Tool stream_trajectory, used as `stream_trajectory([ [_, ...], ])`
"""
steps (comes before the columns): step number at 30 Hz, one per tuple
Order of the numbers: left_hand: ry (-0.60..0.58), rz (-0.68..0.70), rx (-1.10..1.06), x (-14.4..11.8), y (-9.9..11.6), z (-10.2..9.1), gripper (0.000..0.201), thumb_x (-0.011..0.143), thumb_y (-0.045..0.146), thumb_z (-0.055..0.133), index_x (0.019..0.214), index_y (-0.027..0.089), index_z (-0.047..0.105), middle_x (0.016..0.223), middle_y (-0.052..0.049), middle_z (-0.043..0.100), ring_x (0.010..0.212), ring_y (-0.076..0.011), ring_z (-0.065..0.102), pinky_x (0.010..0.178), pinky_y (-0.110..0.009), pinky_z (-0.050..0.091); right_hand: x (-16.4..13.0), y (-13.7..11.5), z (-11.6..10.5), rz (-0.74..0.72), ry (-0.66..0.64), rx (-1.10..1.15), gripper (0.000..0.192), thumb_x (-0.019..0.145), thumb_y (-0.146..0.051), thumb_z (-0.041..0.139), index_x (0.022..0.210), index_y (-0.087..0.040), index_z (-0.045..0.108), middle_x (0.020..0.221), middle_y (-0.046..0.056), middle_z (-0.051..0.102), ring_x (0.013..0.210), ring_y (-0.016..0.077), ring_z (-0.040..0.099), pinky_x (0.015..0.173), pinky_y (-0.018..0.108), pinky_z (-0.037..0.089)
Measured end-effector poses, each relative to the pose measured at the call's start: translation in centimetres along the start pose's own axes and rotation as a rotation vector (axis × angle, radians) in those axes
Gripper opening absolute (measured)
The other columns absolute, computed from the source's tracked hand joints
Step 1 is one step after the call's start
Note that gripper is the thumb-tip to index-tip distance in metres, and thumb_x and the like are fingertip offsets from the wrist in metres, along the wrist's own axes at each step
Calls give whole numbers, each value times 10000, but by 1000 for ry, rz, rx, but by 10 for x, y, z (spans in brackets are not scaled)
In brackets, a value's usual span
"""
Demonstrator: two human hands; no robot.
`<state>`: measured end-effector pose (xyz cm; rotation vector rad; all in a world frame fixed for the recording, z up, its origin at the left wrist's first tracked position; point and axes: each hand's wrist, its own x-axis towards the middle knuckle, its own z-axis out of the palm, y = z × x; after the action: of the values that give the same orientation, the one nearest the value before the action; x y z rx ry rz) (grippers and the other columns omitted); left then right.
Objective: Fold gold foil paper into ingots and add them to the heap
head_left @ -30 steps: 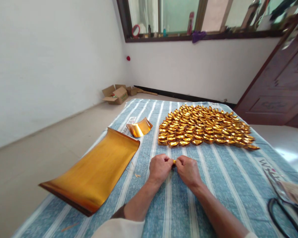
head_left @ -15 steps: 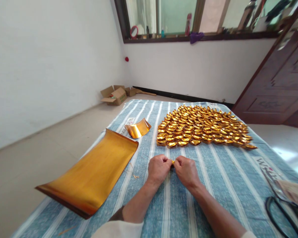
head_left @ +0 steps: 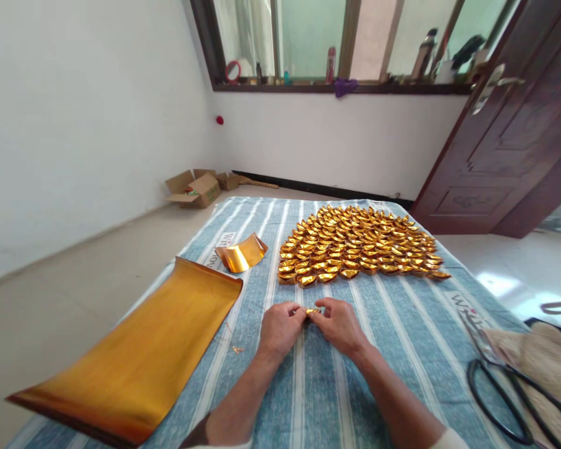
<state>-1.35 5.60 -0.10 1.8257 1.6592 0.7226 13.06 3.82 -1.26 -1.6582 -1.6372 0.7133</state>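
Gold foil piece (head_left: 313, 310) is pinched between the fingertips of the left hand (head_left: 280, 327) and the right hand (head_left: 339, 324), both closed on it just above the striped blue cloth (head_left: 402, 349); it is held near the front row of folded gold ingots (head_left: 355, 246), with a large gold sheet (head_left: 135, 362) lying well to the left

Small gold piece (head_left: 313, 310) mostly covered by fingertips of left hand (head_left: 280, 327) and right hand (head_left: 337, 323); its shape can't be made out. Scissors (head_left: 505, 386) cut off at right edge. Large gold sheet (head_left: 135, 355) clipped at bottom edge. Items on far windowsill (head_left: 336, 87) too small to identify.
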Motion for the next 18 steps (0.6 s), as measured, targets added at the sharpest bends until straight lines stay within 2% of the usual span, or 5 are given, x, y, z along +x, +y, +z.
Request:
stream_trajectory([
  [7, -16, 40, -27, -2, 2, -2, 314, 817, 291, 483, 576, 185, 655, 546, 6, 597, 583, -147, 549, 579, -238, 338, 2, 5, 0, 26, -93, 171, 168, 794, -244, 547, 749, -176, 694, 522, -38, 571, 437, 97, 535, 420, 182, 359],
  [11, -6, 27, -58, -1, 0, -2, 361, 841, 392, 465, 630, 184, 670, 555, 7, 599, 586, -154, 563, 580, -241, 351, 6, 8, -6, 85, -85, 240, 177, 776, -257, 536, 778, -170, 690, 534, -32, 594, 419, 109, 568, 396, 187, 405],
  [14, 4, 8, -67, -1, -1, -2, 416, 843, 465, 450, 608, 180, 643, 539, 9, 590, 557, -153, 555, 570, -244, 356, 13, 19, -28, 149, 13, 241, 221, 772, -300, 533, 823, -159, 695, 551, -18, 617, 425, 120, 585, 405, 202, 438],
  [18, -2, 4, -64, -2, -3, -3, 401, 825, 438, 453, 554, 179, 597, 536, 8, 590, 552, -151, 550, 580, -247, 354, 25, 48, -72, 249, 230, 152, 262, 763, -307, 514, 851, -137, 692, 558, 2, 622, 441, 132, 597, 430, 219, 461],
])
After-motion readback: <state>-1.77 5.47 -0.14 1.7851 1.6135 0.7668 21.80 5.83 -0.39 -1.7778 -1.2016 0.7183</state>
